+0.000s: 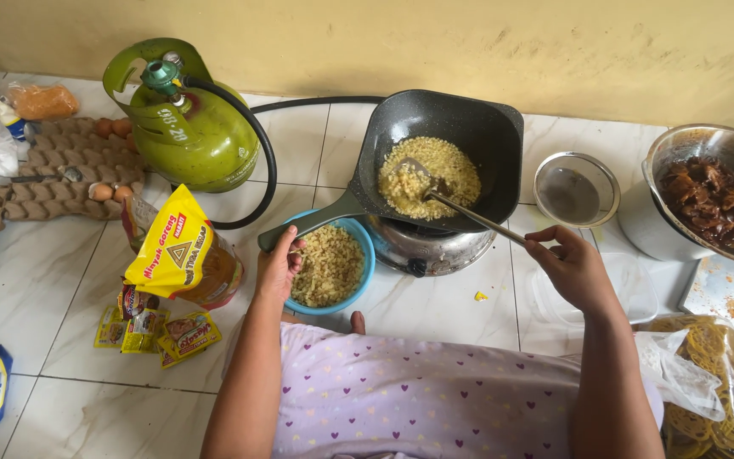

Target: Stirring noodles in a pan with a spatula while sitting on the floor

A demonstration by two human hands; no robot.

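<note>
While the left hand (278, 270) grips the pan handle (307, 223) to keep the black pan (443, 157) steady mid-frame, the right hand (573, 270) fingers pinch the metal spatula (460, 208), stirring yellow crumbs (431, 174).

The person wears a pale lilac garment (418, 395) printed with small purple hearts. Both arms are bare from above the elbow, and the hands wear nothing.

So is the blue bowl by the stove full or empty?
Nearly full. The blue bowl holds pale yellow crumbly bits up near its rim, and the left hand rests at its edge.
</note>
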